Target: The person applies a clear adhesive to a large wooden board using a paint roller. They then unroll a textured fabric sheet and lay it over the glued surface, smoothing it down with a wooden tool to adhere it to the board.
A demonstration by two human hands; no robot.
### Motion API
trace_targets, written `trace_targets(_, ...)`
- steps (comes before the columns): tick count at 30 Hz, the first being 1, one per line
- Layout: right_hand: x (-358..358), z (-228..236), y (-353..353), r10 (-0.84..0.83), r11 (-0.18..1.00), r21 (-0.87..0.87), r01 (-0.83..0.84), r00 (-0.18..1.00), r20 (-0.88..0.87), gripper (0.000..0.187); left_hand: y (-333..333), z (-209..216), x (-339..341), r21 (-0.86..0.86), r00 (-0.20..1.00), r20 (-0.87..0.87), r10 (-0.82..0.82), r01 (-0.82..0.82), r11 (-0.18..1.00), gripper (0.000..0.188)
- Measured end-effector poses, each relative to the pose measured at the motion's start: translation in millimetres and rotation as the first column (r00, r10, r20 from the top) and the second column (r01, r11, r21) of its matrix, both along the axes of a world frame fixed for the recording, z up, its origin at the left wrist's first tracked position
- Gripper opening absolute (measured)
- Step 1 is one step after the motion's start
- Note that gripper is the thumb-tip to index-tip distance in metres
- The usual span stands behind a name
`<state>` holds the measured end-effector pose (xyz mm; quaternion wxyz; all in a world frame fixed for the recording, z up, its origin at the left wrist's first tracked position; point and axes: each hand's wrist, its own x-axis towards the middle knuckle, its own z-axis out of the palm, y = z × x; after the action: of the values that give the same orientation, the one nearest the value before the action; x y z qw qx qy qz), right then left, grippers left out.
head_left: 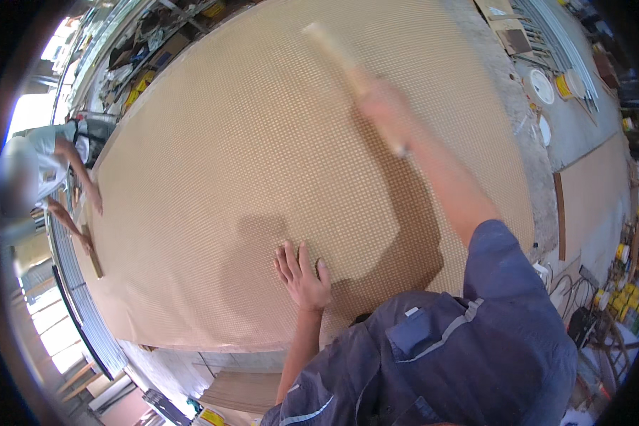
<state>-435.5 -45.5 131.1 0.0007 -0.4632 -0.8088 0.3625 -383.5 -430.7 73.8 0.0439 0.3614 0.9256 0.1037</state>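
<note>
A large tan sheet point(213, 142) with a fine woven-looking pattern lies spread over the surface in front of me. My left hand point(307, 282) rests on it near the close edge, fingers apart and palm down. Farther off to the right, my right hand point(386, 106) is wrapped around a pale wooden stick point(331, 45). Motion blurs both that hand and the stick, so the stick's exact kind is unclear. Its far end points up and left over the sheet, and the other end pokes out below my fist. Whether the stick touches the sheet I cannot tell.
At the left end a co-worker point(50, 153) leans over the sheet, one hand by a wooden strip point(92, 252) on its edge. Cluttered shelving point(145, 60) runs along the far left. To the right are a bucket point(569, 85), a brown board point(593, 199) and several yellow containers point(626, 305).
</note>
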Motion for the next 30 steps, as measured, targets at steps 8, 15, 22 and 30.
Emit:
trace_targets(8,92,-77,276,-0.137,0.886,0.445,0.127,0.990,-0.010,0.075,1,-4,-5,0.028,1.000,0.004,0.013,-0.013,1.000,0.055)
trace_targets(15,37,-38,63,-0.044,0.992,0.120,0.034,0.996,0.082,0.037,0,2,0,0.024,1.000,-0.026,0.011,-0.011,1.000,0.055)
trace_targets(22,44,-6,10,0.057,0.987,0.149,-0.066,0.996,0.066,0.062,-24,-2,2,0.057,0.994,-0.104,-0.028,0.034,0.998,0.056)
trace_targets(30,225,-37,70,-0.523,0.797,0.331,0.506,0.851,-0.043,0.069,-33,8,-7,0.097,0.990,-0.117,-0.084,0.096,0.991,0.052)
